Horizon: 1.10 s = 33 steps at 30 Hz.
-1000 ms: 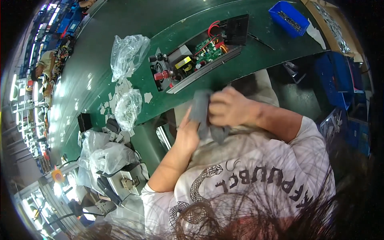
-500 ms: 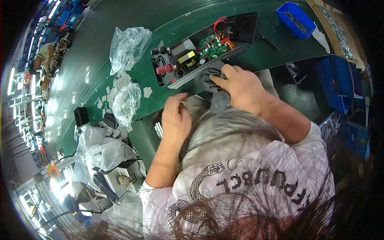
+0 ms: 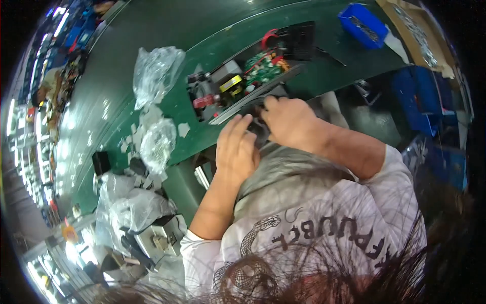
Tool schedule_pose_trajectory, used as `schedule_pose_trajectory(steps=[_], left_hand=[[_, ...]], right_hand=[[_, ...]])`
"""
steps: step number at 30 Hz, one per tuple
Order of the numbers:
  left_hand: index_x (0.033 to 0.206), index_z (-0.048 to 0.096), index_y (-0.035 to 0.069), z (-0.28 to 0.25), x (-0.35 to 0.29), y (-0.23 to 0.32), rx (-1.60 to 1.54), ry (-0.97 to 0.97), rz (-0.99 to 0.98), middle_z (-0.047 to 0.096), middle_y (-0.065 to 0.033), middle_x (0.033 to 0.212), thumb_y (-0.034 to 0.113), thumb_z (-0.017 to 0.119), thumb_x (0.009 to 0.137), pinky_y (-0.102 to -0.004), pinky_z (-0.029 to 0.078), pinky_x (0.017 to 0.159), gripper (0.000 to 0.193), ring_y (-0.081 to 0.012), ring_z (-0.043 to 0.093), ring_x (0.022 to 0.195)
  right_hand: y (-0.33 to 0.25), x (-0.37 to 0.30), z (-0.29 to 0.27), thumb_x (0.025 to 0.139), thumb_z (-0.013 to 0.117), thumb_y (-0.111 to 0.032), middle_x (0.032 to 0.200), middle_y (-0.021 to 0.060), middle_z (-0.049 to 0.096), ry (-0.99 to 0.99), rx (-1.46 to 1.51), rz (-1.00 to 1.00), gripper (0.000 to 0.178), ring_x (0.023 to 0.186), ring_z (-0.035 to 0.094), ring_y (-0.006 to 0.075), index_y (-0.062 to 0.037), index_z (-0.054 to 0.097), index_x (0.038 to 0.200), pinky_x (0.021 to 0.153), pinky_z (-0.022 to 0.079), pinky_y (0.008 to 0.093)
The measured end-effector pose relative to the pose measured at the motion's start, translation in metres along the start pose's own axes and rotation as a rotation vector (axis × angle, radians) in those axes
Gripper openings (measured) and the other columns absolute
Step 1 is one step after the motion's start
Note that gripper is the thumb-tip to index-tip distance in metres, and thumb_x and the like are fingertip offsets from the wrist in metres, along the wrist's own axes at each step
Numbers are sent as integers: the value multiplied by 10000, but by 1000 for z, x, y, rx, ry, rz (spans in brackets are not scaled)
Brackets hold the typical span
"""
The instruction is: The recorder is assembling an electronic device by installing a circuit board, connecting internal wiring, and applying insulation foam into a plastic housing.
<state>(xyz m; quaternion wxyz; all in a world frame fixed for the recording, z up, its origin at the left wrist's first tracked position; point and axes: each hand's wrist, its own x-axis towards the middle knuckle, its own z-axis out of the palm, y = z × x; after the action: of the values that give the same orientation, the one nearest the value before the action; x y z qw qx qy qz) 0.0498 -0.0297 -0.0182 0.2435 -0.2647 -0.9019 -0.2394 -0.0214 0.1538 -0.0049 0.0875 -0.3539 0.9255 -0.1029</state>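
My right hand (image 3: 288,121) is closed on a crumpled dark grey piece that looks like cloth (image 3: 259,130), blurred by motion. My left hand (image 3: 236,149) is beside it, its fingers stretched toward the device's near edge; whether it touches the cloth cannot be made out. Just beyond both hands is an opened power inverter (image 3: 240,107) in a dark metal case. Its green circuit board (image 3: 262,70) lies exposed, with a yellow-labelled transformer (image 3: 231,83) and a looped red wire (image 3: 268,38). Red terminal posts (image 3: 204,101) stick out of its left end.
Left of the device lie a clear plastic bag (image 3: 158,76) and a bag of small parts (image 3: 158,144) among white scraps. A blue bin (image 3: 362,25) with small metal parts is at the far right, near a dark pen-like tool (image 3: 331,57). More plastic bags (image 3: 134,195) lie lower left.
My left hand has moved right and up toward the cloth and the device. My right hand has shifted slightly left and down with the cloth. The whole view has also shifted slightly.
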Motion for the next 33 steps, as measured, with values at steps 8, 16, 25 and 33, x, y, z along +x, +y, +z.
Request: schedule_pose_trajectory(steps=[8, 16, 25, 33], left_hand=[[1043, 473, -12, 24, 32, -23, -153, 30, 82, 551, -333, 1291, 23, 542, 732, -539, 494, 1000, 320, -520, 563, 1190], [1089, 484, -37, 19, 49, -29, -39, 29, 11, 545, -310, 1252, 61, 557, 705, -521, 535, 933, 403, -482, 596, 1081], [1103, 341, -61, 15, 44, -41, -291, 78, -206, 448, -240, 1208, -45, 378, 702, -494, 495, 1037, 403, -418, 642, 1119], [1078, 336, -45, 18, 49, -40, -239, 35, -123, 434, -237, 1184, -50, 369, 691, -530, 491, 1063, 388, -382, 607, 1126]], right_hand=[[12, 2, 7, 772, 678, -285, 940, 164, 689, 67, 115, 29, 296, 845, 711, 327, -79, 724, 980, 704, 572, 456], [19, 0, 8, 780, 685, -269, 914, 138, 712, 160, 207, 61, 259, 831, 720, 320, -74, 730, 945, 693, 577, 456], [17, 10, -10, 758, 734, -333, 959, 112, 692, -93, 207, 120, 343, 930, 700, 305, -100, 742, 1010, 767, 566, 434], [6, 20, 5, 767, 685, -291, 920, 143, 701, -38, 266, 46, 262, 834, 715, 323, -86, 743, 918, 705, 580, 448]])
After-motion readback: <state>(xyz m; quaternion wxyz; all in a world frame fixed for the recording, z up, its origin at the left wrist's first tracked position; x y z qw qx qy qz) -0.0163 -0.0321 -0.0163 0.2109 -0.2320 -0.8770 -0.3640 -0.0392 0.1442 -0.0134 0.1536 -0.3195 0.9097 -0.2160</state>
